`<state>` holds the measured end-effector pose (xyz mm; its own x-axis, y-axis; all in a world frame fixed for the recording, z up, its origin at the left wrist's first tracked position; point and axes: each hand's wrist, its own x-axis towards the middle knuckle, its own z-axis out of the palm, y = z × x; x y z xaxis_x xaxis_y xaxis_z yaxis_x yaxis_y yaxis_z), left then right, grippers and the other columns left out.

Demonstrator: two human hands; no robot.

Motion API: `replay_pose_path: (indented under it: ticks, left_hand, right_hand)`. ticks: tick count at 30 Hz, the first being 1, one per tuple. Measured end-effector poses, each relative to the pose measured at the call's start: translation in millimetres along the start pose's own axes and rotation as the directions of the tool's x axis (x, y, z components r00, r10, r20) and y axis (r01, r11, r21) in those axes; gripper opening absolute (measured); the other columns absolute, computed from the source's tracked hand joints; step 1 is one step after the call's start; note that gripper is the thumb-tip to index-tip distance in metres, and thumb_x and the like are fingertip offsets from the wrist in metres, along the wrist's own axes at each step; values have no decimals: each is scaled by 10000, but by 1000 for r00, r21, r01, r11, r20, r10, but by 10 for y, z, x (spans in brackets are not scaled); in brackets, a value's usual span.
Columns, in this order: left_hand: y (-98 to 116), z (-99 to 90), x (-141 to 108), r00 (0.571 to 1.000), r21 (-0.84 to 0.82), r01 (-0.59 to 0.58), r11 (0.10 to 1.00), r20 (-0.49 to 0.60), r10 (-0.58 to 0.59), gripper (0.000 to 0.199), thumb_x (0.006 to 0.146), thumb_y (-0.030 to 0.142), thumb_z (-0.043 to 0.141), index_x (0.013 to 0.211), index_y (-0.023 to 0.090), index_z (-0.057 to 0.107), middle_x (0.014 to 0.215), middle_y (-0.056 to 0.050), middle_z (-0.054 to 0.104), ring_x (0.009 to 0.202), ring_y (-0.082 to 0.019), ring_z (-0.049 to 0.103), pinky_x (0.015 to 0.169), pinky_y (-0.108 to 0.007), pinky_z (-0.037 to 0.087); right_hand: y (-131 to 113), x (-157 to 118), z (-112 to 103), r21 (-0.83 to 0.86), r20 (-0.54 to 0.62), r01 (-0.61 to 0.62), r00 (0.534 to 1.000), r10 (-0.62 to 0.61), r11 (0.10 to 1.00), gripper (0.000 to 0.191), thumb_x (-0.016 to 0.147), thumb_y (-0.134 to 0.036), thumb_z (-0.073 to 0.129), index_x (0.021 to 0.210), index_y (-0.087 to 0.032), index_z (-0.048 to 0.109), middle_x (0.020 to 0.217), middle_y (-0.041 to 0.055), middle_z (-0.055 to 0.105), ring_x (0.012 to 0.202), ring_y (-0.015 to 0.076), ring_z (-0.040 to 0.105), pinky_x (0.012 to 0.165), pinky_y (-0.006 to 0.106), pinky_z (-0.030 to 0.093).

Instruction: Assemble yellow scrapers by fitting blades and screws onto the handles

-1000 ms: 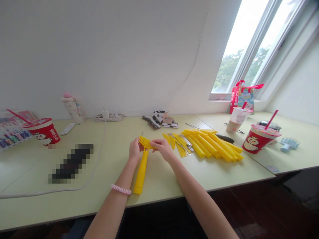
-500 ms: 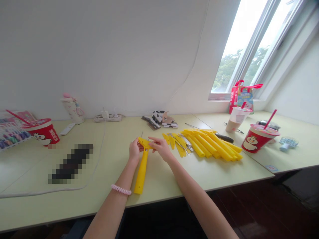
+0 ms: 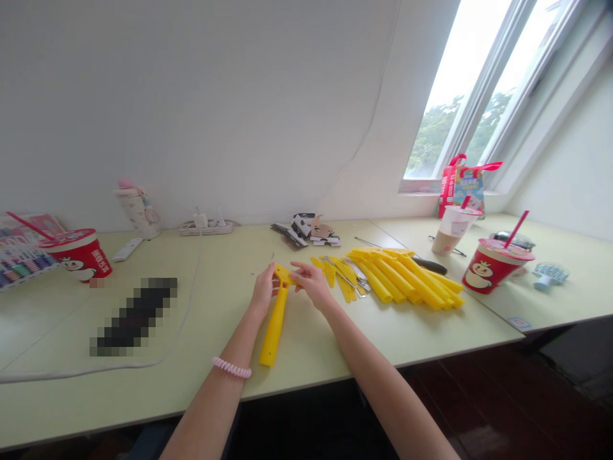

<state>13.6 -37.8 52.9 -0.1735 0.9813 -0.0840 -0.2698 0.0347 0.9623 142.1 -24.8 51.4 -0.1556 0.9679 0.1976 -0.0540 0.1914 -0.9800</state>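
A yellow scraper with a long round handle points toward the table's front edge, its wide head between my hands. My left hand grips the left end of the head, fingers partly hidden behind it. On the right end, my right hand presses with thumb and fingers. A thin metal tip shows above the head. To the right lie flat yellow pieces mixed with metal blades, and beside them a pile of yellow handles.
Black-and-white packets lie near the wall. Red cups stand at both sides, with a clear cup at the right. A white cable crosses the left. A power strip and bottle are at the back.
The scraper's head has shifted slightly right and tilted between my hands, and its handle end has risen a little. Both hands keep their hold.
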Motion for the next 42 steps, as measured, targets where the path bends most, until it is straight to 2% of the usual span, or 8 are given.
replay_pose_path:
  ticks: [4,7,14,22,31,37,42]
  left_hand:
    - [-20,60,-78,975,151,39,988,210,-71,372,739,476,513,954,178,455,533,29,548,331,-111,492,337,-206,353]
    - [-39,71,-95,965,178,-5,984,260,-42,341,762,429,480,984,180,410,470,59,496,292,-96,437,307,-184,292]
    - [-57,50,-66,959,145,-21,989,283,-21,299,762,399,461,953,186,374,472,74,474,287,-85,401,293,-178,275]
    - [-66,28,-43,948,135,-17,991,319,-27,318,746,431,475,922,183,383,480,75,475,288,-80,400,293,-176,267]
    - [-70,23,-36,954,130,0,991,297,-39,280,751,403,474,902,188,377,482,74,472,290,-77,407,296,-170,262]
    - [-52,31,-48,958,124,11,992,284,-46,311,733,423,504,896,186,385,475,76,479,284,-73,403,295,-167,251]
    - [-50,34,-41,955,131,3,991,293,-41,297,725,420,509,865,187,389,459,70,485,279,-81,405,288,-172,255]
  right_hand:
    - [36,20,-15,10,-30,3,1000,-2,1000,464,630,-327,670,1043,-122,617,659,4,597,486,89,533,509,252,460]
    - [45,31,-27,11,-18,3,1000,-2,1000,442,626,-328,674,1014,-123,625,650,2,597,481,84,530,498,237,448]
    - [29,34,-21,55,23,-41,999,40,998,396,623,-324,672,959,-119,636,690,19,611,502,82,520,511,238,437]
    - [10,21,-35,86,77,-147,987,141,985,273,617,-348,669,776,-127,675,677,20,602,554,74,473,506,214,353]
    - [29,29,-41,58,112,-227,969,220,972,151,667,-320,600,683,-174,637,712,27,597,626,103,520,508,198,374]
    - [-3,27,-64,104,155,-233,964,215,967,133,626,-270,644,644,-141,621,646,-2,564,539,56,450,508,189,348]
    - [13,28,-43,54,148,-157,978,148,986,167,639,-314,636,653,-147,632,641,-2,566,542,65,450,492,197,333]
